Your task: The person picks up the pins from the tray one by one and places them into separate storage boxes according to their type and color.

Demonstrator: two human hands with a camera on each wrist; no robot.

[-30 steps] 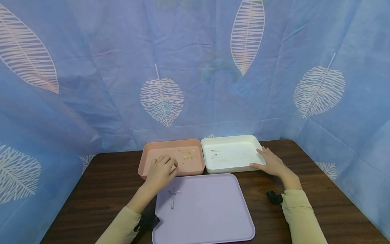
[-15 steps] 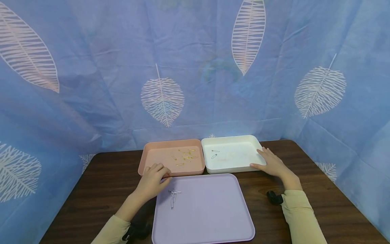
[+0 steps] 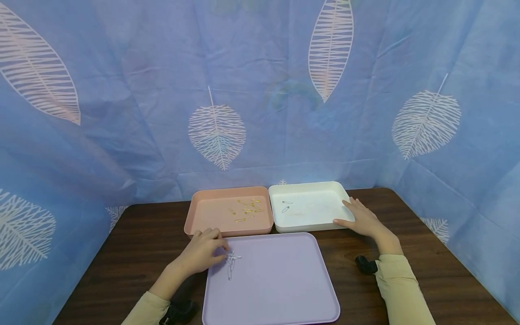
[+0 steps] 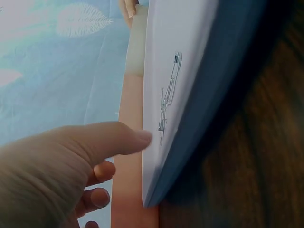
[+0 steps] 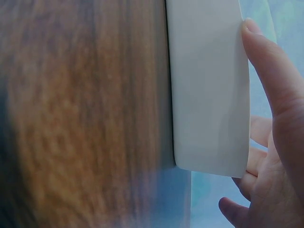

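Silver safety pins (image 3: 229, 271) lie in a small cluster on the upper left of the purple tray (image 3: 280, 289). My left hand (image 3: 199, 253) is over that tray's upper left corner, its thumb and index finger apart beside the cluster. In the left wrist view the thumb (image 4: 114, 138) reaches toward the silver safety pins (image 4: 164, 111), with a small gap seen between them; nothing shows in the fingers. My right hand (image 3: 364, 220) rests on the right front corner of the white tray (image 3: 321, 224), thumb on its rim in the right wrist view.
Behind the purple tray stands a pink tray (image 3: 203, 225) with several gold safety pins (image 3: 248, 210). Two silver safety pins (image 3: 285, 209) lie in the white tray beside it. All stand on a dark wooden table (image 3: 134, 253), before a blue leaf-print cloth (image 3: 260, 126).
My left hand has drawn back from the pink tray toward me, then come to the silver safety pins on the purple tray. The right hand stays in place.
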